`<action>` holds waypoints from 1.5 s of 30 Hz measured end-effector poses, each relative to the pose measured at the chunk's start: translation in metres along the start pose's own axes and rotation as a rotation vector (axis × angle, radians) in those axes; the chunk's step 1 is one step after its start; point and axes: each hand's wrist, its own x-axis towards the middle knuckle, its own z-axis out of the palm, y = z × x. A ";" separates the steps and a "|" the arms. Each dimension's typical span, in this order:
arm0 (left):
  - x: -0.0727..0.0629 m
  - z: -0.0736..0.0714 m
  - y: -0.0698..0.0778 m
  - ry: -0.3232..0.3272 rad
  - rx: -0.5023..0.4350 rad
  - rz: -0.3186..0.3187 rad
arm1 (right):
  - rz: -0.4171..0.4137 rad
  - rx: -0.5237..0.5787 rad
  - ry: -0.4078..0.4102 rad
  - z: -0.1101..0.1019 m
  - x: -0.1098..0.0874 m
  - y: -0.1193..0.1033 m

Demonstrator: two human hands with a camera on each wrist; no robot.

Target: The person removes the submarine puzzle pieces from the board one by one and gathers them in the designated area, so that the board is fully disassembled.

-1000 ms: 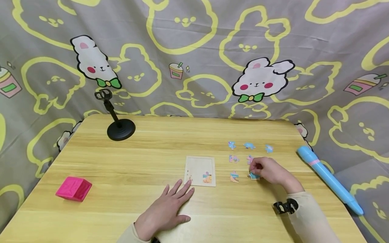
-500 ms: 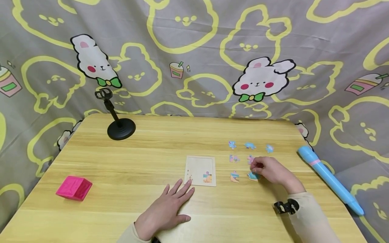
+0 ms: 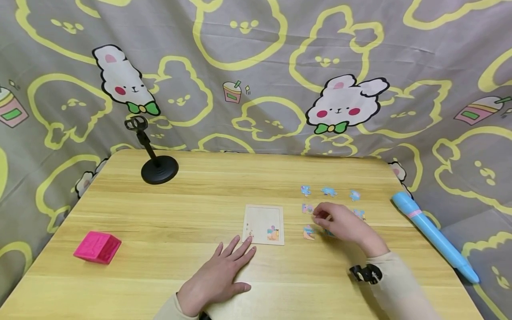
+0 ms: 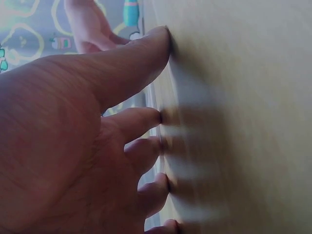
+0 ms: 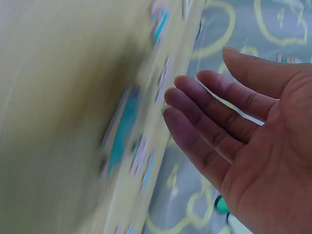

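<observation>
My left hand point(image 3: 220, 275) lies spread on the table, with fingertips at the front edge of a small pale puzzle frame point(image 3: 258, 243). In the left wrist view its fingertips and thumb point(image 4: 141, 51) touch the tabletop. One orange-and-blue puzzle piece point(image 3: 273, 234) sits in the frame's lower right corner. My right hand point(image 3: 344, 222) hovers over loose pieces right of the frame; the right wrist view shows its fingers relaxed and holding nothing. Beneath it a teal jigsaw piece point(image 5: 123, 129) lies on the table, mostly hidden in the head view. An orange-and-blue piece point(image 3: 308, 232) and a pink one point(image 3: 307, 208) lie left of that hand.
Blue pieces point(image 3: 329, 191) form a row behind, and another blue piece point(image 3: 359, 214) lies right of the hand. A pink cube-shaped box point(image 3: 98, 247) is at left, a black stand point(image 3: 159, 170) at back left. A big blue pen-shaped object point(image 3: 436, 240) lies along the right edge.
My right hand has shifted left from above the teal piece, now covering a pink piece and uncovering a blue one at its right. The left hand has stayed put.
</observation>
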 end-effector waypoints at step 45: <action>0.002 0.001 0.001 0.011 0.058 0.013 | -0.301 -0.238 -0.104 0.067 0.042 -0.070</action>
